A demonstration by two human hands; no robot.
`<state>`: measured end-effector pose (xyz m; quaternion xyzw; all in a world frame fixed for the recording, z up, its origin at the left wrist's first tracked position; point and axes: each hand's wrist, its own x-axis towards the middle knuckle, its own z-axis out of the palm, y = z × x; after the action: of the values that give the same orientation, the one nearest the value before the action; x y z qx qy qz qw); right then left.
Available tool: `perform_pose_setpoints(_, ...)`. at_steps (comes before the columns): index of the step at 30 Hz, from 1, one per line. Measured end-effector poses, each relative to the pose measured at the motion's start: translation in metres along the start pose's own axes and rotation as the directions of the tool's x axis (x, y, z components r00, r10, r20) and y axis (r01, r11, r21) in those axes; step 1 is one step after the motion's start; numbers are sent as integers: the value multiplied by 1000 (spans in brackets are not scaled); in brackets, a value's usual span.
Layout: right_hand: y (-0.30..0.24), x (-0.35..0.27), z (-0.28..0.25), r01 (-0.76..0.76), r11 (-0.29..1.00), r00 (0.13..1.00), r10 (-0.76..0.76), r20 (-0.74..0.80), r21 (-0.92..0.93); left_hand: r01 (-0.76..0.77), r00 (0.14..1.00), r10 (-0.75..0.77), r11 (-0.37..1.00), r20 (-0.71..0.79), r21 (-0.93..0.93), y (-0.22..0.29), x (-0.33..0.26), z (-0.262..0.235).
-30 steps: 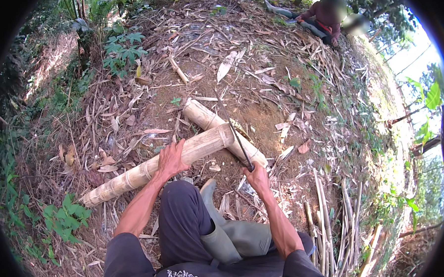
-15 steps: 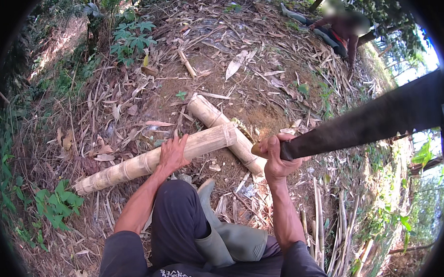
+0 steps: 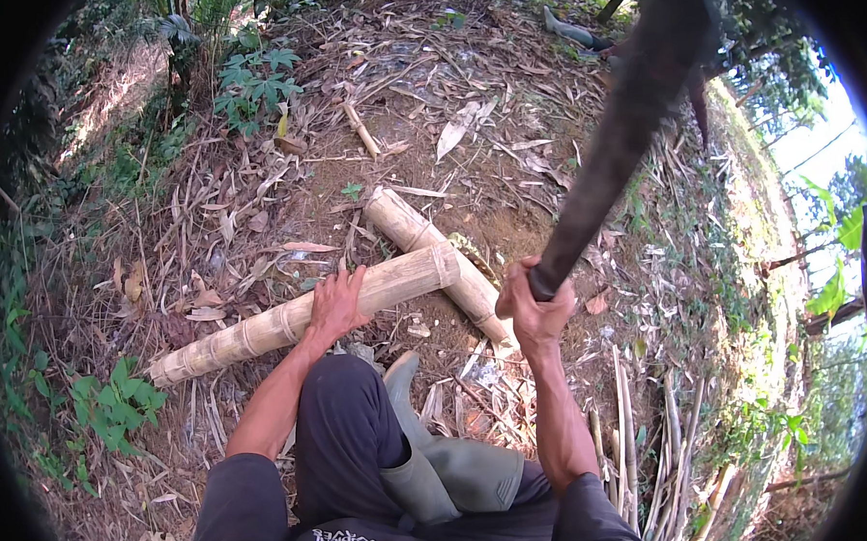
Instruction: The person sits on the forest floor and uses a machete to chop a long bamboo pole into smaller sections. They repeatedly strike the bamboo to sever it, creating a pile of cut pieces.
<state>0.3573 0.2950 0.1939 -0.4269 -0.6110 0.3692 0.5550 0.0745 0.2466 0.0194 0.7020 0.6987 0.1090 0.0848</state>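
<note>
A thick pale bamboo section (image 3: 395, 280) lies slanting across a second bamboo section (image 3: 402, 219), its right end resting on top of that one. My left hand (image 3: 336, 306) is wrapped over the upper section near its middle, the fingers on its far side. In my right hand (image 3: 535, 307), closed round the handle, is a machete (image 3: 614, 142). Its long dark blade is raised, pointing up and to the right, clear of the bamboo. Most of the handle is hidden in my fist.
Dry bamboo leaves and a short stick (image 3: 361, 130) litter the sloping ground. My rubber boots (image 3: 471, 470) are close below the bamboo. Thin canes (image 3: 674, 453) lie at the lower right. Another person's leg and boot (image 3: 575, 32) show at the far right, partly behind the blade.
The machete blade has swung from pointing right to pointing steeply up, now covering much of the other person. My left hand and both bamboo sections have stayed put.
</note>
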Motion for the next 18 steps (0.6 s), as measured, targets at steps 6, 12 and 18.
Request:
perform_pose_setpoints(6,117,-15,-38,-206,629,827,521,211,-749,0,1000,0,1000,-10,-7,-7,23,-18)
perform_pose_setpoints(12,99,-45,-37,-316,731,852,499,157,-605,6,999,-8,999,38,46,6,-8,12)
perform_pose_setpoints(18,-19,29,12,249,903,962,-189,-196,350,-16,998,22,996,-67,87,7,19,15)
